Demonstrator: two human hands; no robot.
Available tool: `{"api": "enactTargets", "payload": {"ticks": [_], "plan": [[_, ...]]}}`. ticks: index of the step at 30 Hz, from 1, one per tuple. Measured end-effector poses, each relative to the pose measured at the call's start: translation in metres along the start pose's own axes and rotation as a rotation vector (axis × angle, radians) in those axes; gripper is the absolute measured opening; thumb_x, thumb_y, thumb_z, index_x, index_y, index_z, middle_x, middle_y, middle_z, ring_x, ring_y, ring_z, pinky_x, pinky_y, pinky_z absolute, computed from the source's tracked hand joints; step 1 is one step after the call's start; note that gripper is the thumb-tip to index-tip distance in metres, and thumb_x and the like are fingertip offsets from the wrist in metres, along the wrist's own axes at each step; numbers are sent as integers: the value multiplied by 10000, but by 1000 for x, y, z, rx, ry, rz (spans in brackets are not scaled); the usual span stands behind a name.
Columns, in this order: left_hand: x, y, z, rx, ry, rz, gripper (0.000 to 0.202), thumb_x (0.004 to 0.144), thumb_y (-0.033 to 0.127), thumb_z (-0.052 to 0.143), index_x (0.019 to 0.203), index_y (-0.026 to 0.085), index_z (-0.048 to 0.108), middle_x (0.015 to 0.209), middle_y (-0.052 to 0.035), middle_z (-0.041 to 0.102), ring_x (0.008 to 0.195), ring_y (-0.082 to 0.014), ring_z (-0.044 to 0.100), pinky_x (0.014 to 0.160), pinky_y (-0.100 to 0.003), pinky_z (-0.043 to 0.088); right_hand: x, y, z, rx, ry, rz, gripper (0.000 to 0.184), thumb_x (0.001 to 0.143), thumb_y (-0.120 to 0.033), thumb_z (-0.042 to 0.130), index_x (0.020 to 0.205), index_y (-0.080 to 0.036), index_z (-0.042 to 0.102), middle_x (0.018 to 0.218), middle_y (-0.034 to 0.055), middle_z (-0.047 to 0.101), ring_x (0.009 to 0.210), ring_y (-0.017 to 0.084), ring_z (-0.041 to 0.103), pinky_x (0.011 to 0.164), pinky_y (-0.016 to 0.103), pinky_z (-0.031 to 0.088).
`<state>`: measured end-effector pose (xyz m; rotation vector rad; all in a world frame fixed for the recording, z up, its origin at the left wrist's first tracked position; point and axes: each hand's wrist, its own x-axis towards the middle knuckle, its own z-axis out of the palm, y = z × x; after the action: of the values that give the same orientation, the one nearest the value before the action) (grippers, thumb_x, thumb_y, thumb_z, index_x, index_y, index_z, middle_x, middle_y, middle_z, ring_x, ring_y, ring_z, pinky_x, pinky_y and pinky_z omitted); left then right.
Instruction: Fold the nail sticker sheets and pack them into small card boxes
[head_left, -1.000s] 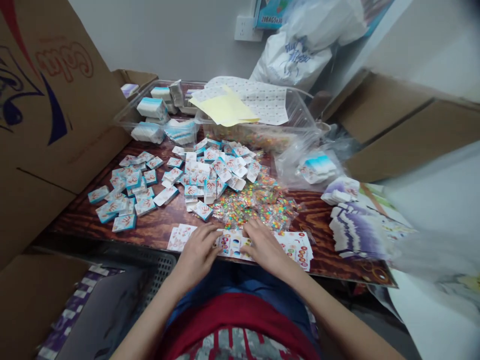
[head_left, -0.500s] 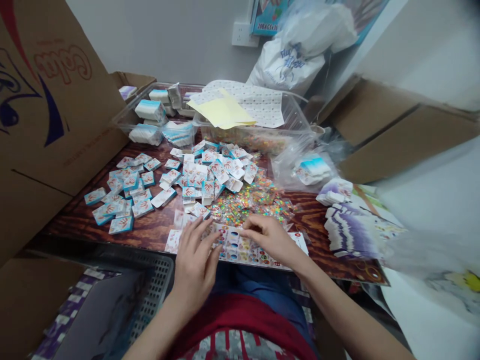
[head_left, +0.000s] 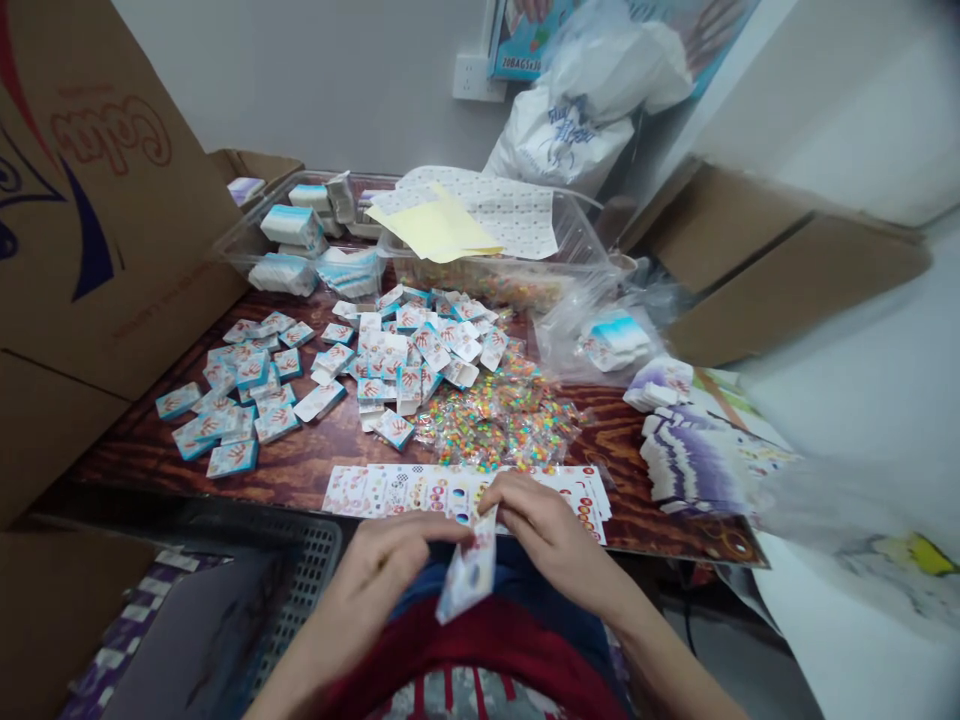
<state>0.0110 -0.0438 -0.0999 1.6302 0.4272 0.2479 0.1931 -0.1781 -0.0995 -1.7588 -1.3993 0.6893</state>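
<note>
Both my hands pinch a small printed sticker card (head_left: 466, 572) that hangs tilted below the table's front edge. My left hand (head_left: 382, 575) grips it from the left, my right hand (head_left: 544, 535) from above right. Just beyond them a row of sticker sheets (head_left: 390, 490) lies along the edge of the dark wooden table (head_left: 300, 465). Behind the sheets sits a heap of clear packets of coloured beads (head_left: 502, 415), and farther back a pile of small blue-and-white boxes (head_left: 412, 345).
More small boxes (head_left: 225, 400) are scattered at the left. Clear tubs (head_left: 300, 235) and yellow and white sheets (head_left: 465, 215) stand at the back. Purple cards (head_left: 690, 450) lie at the right. Cardboard boxes (head_left: 97, 220) flank both sides; a dark mesh basket (head_left: 300, 560) sits lower left.
My hands have drawn back from the sticker sheets on the table edge and lifted one card toward my lap; the left hand went from spread flat to pinching.
</note>
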Motion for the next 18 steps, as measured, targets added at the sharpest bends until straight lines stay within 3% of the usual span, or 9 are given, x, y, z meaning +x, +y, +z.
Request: {"api": "enactTargets", "payload": {"ticks": [3, 5, 8, 12, 15, 18], "plan": [[13, -15, 9, -293, -12, -150, 386, 918, 473, 550, 1194, 240, 687, 1121, -78, 716, 1048, -253, 653, 931, -396, 506, 1, 2, 13, 114, -86, 56, 213, 934, -139, 431, 815, -224, 585, 822, 14, 618, 794, 187, 575, 720, 291, 415], [21, -26, 19, -354, -108, -180, 490, 860, 444, 653, 1303, 240, 605, 1178, -71, 683, 1088, -245, 616, 928, -364, 487, 3, 4, 25, 72, -47, 95, 192, 891, -105, 443, 785, -215, 560, 800, 10, 611, 775, 185, 567, 714, 290, 396], [27, -36, 31, -380, -211, -186, 400, 872, 447, 636, 1161, 173, 675, 972, -48, 702, 869, -189, 624, 784, -288, 478, 5, 9, 37, 21, 78, 176, 143, 846, -100, 462, 784, -208, 531, 748, -2, 585, 718, 179, 542, 674, 286, 363], [26, -41, 35, -485, -52, -302, 358, 766, 458, 746, 827, 110, 687, 713, -12, 660, 628, -118, 560, 625, -223, 434, -2, 15, 29, 254, 118, 255, 211, 950, -297, 457, 774, -208, 533, 687, -24, 534, 654, 156, 502, 612, 263, 359], [27, -41, 38, -555, 131, -325, 385, 691, 447, 809, 835, 124, 657, 751, -14, 683, 638, -122, 587, 622, -225, 477, -13, 13, 19, 398, 70, 285, 233, 955, -401, 487, 871, -205, 581, 715, -25, 553, 647, 149, 497, 592, 251, 373], [28, -37, 42, -568, 191, -317, 424, 701, 469, 797, 927, 144, 643, 802, -18, 688, 651, -137, 607, 572, -232, 515, -20, 9, 19, 364, 45, 302, 201, 878, -350, 605, 1031, -218, 596, 880, -1, 643, 771, 180, 568, 682, 263, 419]]}}
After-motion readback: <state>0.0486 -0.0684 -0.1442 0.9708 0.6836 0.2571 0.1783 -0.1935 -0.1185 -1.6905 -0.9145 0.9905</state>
